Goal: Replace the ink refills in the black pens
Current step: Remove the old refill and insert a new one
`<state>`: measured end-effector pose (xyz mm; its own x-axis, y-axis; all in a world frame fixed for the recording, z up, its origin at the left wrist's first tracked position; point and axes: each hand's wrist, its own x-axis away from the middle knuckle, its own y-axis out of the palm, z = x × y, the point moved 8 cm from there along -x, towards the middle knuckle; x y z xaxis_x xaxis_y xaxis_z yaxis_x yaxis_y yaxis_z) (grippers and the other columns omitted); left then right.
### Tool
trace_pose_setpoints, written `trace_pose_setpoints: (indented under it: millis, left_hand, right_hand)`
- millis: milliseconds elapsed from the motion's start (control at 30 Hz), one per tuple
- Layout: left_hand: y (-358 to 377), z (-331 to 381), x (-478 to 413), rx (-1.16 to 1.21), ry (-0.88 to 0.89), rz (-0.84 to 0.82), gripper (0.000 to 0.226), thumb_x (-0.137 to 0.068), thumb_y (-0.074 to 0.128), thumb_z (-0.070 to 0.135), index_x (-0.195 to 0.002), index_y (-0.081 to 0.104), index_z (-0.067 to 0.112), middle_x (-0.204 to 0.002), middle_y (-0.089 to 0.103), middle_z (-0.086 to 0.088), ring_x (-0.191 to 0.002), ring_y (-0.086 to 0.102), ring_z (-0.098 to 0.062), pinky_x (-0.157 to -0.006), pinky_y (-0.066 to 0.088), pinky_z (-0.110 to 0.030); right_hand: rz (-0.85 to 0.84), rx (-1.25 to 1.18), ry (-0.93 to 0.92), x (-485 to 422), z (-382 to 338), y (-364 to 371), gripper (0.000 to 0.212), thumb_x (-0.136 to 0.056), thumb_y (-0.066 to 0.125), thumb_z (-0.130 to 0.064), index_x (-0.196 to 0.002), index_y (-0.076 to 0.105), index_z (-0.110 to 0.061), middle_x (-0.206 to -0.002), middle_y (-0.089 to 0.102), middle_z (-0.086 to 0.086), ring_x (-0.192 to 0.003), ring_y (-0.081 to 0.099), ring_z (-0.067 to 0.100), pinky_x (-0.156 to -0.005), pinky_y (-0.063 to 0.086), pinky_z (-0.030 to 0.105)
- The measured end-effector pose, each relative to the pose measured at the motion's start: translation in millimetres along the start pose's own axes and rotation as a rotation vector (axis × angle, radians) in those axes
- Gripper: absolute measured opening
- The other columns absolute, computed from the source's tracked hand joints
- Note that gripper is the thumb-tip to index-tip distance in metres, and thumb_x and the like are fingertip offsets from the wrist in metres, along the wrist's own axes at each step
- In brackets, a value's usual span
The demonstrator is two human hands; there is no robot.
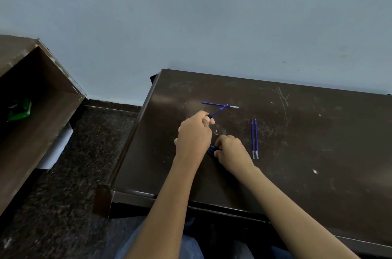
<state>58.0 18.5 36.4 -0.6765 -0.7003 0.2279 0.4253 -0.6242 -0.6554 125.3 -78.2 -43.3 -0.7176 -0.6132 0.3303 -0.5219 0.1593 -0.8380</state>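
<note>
My left hand [194, 133] grips a black pen barrel at its end, and a blue ink refill [218, 110] sticks out of it, pointing up and right. Just right of it, my right hand [230, 149] rests on the dark desk [307, 131] with its fingers closed over black and blue pen parts [212, 150], mostly hidden. One loose blue refill [219, 105] lies flat beyond the left hand, crossed by the held refill's tip. Two more blue refills [254, 139] lie side by side to the right of my right hand.
A pale wall stands behind the desk. To the left is a brown wooden shelf unit [36, 97] with a green packet [19, 109] inside, across a strip of speckled dark floor. The desk's left edge [135, 131] runs close to my left hand.
</note>
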Motion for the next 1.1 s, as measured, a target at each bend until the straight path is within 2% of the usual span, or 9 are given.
trace_pose_setpoints:
  millis: [167, 233, 333, 367, 433, 500, 600, 867, 1100]
  left_hand:
    - [1.9, -1.8, -0.8, -0.001, -0.005, -0.013, 0.028, -0.099, 0.035, 0.021, -0.092, 0.062, 0.024, -0.099, 0.063, 0.003, -0.100, 0.059, -0.018, -0.095, 0.045, -0.049]
    - [2.4, -2.3, -0.8, -0.003, -0.009, -0.019, 0.028, -0.099, 0.036, 0.021, -0.097, 0.063, 0.023, -0.097, 0.062, 0.004, -0.099, 0.059, -0.019, -0.094, 0.046, -0.048]
    - [1.5, -1.1, -0.5, 0.014, -0.006, -0.016, 0.027, -0.099, 0.036, 0.022, -0.095, 0.063, 0.024, -0.097, 0.062, 0.004, -0.097, 0.059, -0.018, -0.094, 0.046, -0.047]
    - [2.0, -0.5, -0.4, 0.007, -0.004, -0.021, 0.026, -0.098, 0.038, 0.021, -0.096, 0.063, 0.023, -0.098, 0.063, 0.003, -0.097, 0.059, -0.018, -0.094, 0.046, -0.047]
    - [3.7, 0.4, -0.5, -0.002, 0.010, -0.030, 0.023, -0.097, 0.041, 0.019, -0.097, 0.064, 0.023, -0.100, 0.065, 0.001, -0.097, 0.060, -0.019, -0.095, 0.046, -0.048]
    - [5.1, 1.4, -0.8, 0.022, 0.027, -0.032, 0.021, -0.096, 0.043, 0.021, -0.089, 0.062, 0.029, -0.101, 0.067, 0.002, -0.097, 0.061, -0.019, -0.096, 0.045, -0.049]
    - [5.4, 2.7, -0.8, 0.038, 0.035, -0.022, 0.022, -0.095, 0.043, 0.026, -0.083, 0.060, 0.035, -0.100, 0.068, 0.007, -0.096, 0.062, -0.017, -0.095, 0.046, -0.048]
    - [6.8, 7.8, 1.0, 0.063, 0.057, -0.028, 0.023, -0.096, 0.044, 0.025, -0.094, 0.067, 0.027, -0.094, 0.066, 0.006, -0.095, 0.061, -0.016, -0.094, 0.046, -0.049]
    - [7.1, 10.6, 3.1, 0.055, 0.053, -0.042, 0.023, -0.097, 0.044, 0.026, -0.095, 0.067, 0.027, -0.089, 0.063, 0.005, -0.093, 0.060, -0.015, -0.095, 0.045, -0.049]
  right_hand:
    - [0.006, -0.151, 0.071, -4.6, 7.2, 2.2, 0.027, -0.089, 0.058, -0.013, -0.117, 0.056, -0.010, -0.116, 0.058, 0.010, -0.108, 0.056, 0.025, -0.093, 0.050, 0.041]
    - [0.072, -0.310, 0.091, -7.9, 8.9, -8.4, 0.027, -0.091, 0.053, -0.009, -0.118, 0.058, -0.010, -0.113, 0.061, 0.007, -0.106, 0.058, 0.022, -0.092, 0.049, 0.036]
    - [0.174, -0.857, 0.131, -6.2, 10.3, -36.1, 0.024, -0.092, 0.048, -0.003, -0.107, 0.065, -0.010, -0.086, 0.061, 0.000, -0.079, 0.055, 0.013, -0.074, 0.045, 0.028]
    - [0.182, -1.107, 0.154, -3.9, 10.5, -44.6, 0.022, -0.092, 0.047, -0.001, -0.101, 0.065, -0.010, -0.081, 0.060, 0.000, -0.074, 0.054, 0.013, -0.073, 0.046, 0.029]
    - [0.152, -1.525, 0.185, 1.0, 8.3, -57.5, 0.016, -0.094, 0.049, 0.000, -0.094, 0.061, -0.011, -0.080, 0.063, 0.003, -0.075, 0.060, 0.014, -0.082, 0.052, 0.033]
    - [0.132, -1.753, 0.183, 3.9, 6.9, -67.8, 0.010, -0.094, 0.052, -0.002, -0.092, 0.058, -0.010, -0.075, 0.067, 0.003, -0.077, 0.066, 0.017, -0.084, 0.055, 0.038]
    - [0.147, -1.825, 0.167, 7.6, 4.8, -76.3, 0.008, -0.095, 0.051, -0.003, -0.092, 0.055, -0.009, -0.076, 0.066, 0.005, -0.078, 0.068, 0.020, -0.083, 0.056, 0.042]
    - [0.198, -1.839, 0.164, 11.3, 7.9, -83.5, 0.006, -0.096, 0.049, -0.006, -0.094, 0.055, -0.007, -0.089, 0.064, 0.013, -0.081, 0.071, 0.022, -0.082, 0.058, 0.043]
    - [0.235, -1.779, 0.162, 14.9, 7.7, -90.5, 0.008, -0.097, 0.049, -0.008, -0.091, 0.055, -0.008, -0.086, 0.063, 0.012, -0.081, 0.070, 0.022, -0.081, 0.058, 0.043]
